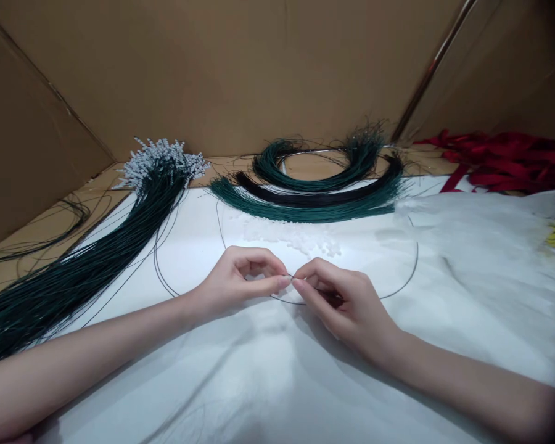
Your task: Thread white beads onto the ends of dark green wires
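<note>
Near the middle of the white work surface [203,357], my left hand [245,271] and my right hand [346,296] meet fingertip to fingertip. Both are closed in a pinch on a thin dark wire [291,275], which shows in the short gap between them. A tiny pale spot sits at my left fingertips, too small to make out. Behind the hands lies a loose spread of small white beads [300,237]. Thin dark wire [416,262] also curves over the surface around both hands; whether it belongs to the pinched piece I cannot tell.
On the left stretches a thick bundle of dark green wires [87,265] with white beaded tips [160,161]. Curved green wires [300,213] and black wires [287,197] lie at the back. Red ribbons [513,160] and a clear plastic bag [485,246] occupy the right. Cardboard walls [240,74] enclose the surface.
</note>
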Demonstrator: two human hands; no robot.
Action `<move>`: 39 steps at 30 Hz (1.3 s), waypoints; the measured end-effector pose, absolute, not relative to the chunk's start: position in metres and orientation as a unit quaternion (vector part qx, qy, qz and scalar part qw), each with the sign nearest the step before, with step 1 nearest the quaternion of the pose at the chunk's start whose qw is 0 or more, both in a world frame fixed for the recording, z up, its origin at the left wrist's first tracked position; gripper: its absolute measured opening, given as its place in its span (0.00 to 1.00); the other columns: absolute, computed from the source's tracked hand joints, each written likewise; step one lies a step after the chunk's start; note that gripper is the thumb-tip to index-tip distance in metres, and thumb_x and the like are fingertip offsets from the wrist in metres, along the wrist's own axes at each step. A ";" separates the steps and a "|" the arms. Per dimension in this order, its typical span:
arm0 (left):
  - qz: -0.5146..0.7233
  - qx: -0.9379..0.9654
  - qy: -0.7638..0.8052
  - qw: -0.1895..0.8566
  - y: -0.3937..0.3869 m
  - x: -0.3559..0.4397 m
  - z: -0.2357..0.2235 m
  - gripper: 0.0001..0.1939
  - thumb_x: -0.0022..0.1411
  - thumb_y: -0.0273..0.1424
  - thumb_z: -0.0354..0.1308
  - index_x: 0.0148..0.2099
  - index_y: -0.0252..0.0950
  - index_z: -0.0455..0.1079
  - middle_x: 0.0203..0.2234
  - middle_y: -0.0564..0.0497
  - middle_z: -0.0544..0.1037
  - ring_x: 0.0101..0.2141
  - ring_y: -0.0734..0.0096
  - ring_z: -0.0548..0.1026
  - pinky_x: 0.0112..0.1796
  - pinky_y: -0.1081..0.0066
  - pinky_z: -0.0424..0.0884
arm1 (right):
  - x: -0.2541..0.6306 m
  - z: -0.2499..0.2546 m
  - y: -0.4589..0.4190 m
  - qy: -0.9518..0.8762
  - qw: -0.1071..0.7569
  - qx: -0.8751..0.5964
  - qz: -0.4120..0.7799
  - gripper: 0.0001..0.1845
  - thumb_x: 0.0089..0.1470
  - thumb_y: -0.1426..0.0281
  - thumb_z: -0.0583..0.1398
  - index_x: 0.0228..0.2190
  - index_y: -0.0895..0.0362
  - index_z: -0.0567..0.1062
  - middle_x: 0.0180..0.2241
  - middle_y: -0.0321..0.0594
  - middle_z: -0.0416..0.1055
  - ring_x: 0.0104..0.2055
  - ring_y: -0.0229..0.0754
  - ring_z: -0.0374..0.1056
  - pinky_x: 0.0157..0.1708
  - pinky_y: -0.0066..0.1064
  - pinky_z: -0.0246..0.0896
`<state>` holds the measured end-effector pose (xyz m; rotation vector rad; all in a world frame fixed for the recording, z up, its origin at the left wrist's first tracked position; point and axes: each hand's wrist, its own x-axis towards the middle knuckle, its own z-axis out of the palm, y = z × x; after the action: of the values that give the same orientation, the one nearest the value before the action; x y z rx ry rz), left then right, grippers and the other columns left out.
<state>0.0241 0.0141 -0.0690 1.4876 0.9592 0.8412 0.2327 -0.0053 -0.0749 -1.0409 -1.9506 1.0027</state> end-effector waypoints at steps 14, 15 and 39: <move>0.352 0.593 0.393 0.609 0.018 0.024 -0.072 0.06 0.55 0.29 0.70 0.35 0.33 0.78 0.27 0.53 0.81 0.30 0.80 0.78 0.34 0.83 0.73 | 0.233 -0.073 -0.002 -0.786 0.377 -0.378 0.312 0.09 0.61 0.76 0.57 0.29 0.59 0.74 0.24 0.33 0.67 0.23 0.32 0.57 0.23 0.24 0.53; 0.359 0.588 0.390 0.611 0.018 0.024 -0.073 0.06 0.54 0.29 0.71 0.35 0.33 0.78 0.27 0.53 0.81 0.30 0.80 0.78 0.34 0.83 0.74 | 0.232 -0.072 -0.002 -0.783 0.377 -0.379 0.317 0.09 0.61 0.76 0.57 0.29 0.59 0.74 0.23 0.33 0.67 0.23 0.32 0.57 0.23 0.25 0.53; 0.397 0.595 0.330 0.617 0.017 0.024 -0.069 0.02 0.58 0.22 0.66 0.34 0.33 0.77 0.28 0.51 0.82 0.31 0.76 0.80 0.36 0.79 0.75 | 0.232 -0.069 -0.007 -0.769 0.397 -0.360 0.349 0.09 0.59 0.76 0.58 0.27 0.58 0.73 0.21 0.33 0.64 0.21 0.31 0.54 0.20 0.25 0.50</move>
<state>0.0245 0.0171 -0.0690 1.3696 0.7593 0.9130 0.2322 -0.0074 -0.0685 -0.9117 -1.9482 0.8853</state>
